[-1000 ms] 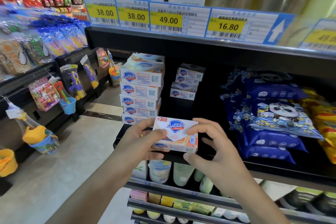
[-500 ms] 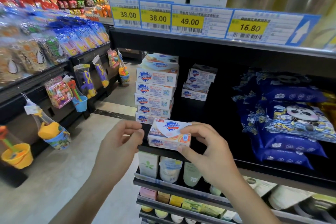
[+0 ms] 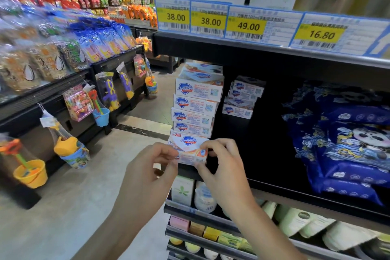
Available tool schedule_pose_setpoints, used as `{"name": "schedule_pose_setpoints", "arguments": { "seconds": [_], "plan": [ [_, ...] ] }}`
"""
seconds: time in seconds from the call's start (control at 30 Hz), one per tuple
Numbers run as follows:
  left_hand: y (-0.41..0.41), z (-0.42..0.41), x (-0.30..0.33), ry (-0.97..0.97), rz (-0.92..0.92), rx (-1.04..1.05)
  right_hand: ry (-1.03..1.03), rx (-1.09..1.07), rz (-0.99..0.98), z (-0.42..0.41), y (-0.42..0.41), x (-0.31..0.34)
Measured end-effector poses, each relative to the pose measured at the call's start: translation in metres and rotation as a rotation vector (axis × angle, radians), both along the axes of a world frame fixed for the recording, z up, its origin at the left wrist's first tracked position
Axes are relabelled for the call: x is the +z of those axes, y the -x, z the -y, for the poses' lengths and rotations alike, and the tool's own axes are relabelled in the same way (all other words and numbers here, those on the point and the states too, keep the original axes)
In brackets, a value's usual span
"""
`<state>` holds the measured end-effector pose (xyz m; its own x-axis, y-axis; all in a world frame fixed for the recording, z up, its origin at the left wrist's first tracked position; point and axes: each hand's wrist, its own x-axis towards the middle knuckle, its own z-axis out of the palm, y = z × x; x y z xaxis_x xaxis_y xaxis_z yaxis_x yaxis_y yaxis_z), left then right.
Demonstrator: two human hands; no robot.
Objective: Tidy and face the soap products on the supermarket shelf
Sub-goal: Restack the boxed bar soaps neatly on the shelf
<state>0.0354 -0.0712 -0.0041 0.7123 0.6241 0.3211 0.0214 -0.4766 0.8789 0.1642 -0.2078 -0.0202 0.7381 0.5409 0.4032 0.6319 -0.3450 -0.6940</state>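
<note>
Soap box (image 3: pixel 191 148) now at black shelf (image 3: pixel 274 183) edge, below stack (image 3: pixel 196 103).

A supermarket aisle — black shelving (image 3: pixel 274 59) carries yellow price tags (image 3: pixel 249 26) with barcodes along its front edge. Boxed soap bars (image 3: pixel 196 103) sit stacked in facing rows beside blue wipe packs (image 3: pixel 354 145). Across the grey floor (image 3: pixel 69 207), another rack holds bagged snacks (image 3: pixel 42 59) and hanging toy buckets (image 3: pixel 101 116) — retail goods displayed for sale, row upon row.
</note>
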Motion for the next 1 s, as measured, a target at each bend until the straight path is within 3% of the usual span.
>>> {"name": "schedule_pose_setpoints", "arguments": {
  "seconds": [0.13, 0.27, 0.43, 0.77, 1.0],
  "plan": [
    [-0.007, 0.008, 0.005, -0.143, 0.010, -0.051, -0.051, 0.001, 0.016, 0.015, -0.007, 0.005],
    [-0.022, 0.022, 0.014, -0.396, -0.051, -0.102, -0.150, -0.199, -0.044, 0.044, -0.041, 0.022],
    [-0.051, 0.039, 0.018, -0.629, -0.137, -0.129, 0.002, -0.394, -0.102, 0.040, -0.101, 0.049],
    [-0.062, 0.036, -0.003, -0.706, -0.152, -0.110, 0.181, -0.424, -0.142, 0.000, -0.191, 0.099],
    [-0.067, 0.024, -0.016, -0.596, -0.119, -0.123, 0.346, -0.451, -0.279, -0.016, -0.223, 0.111]
  ]
}}
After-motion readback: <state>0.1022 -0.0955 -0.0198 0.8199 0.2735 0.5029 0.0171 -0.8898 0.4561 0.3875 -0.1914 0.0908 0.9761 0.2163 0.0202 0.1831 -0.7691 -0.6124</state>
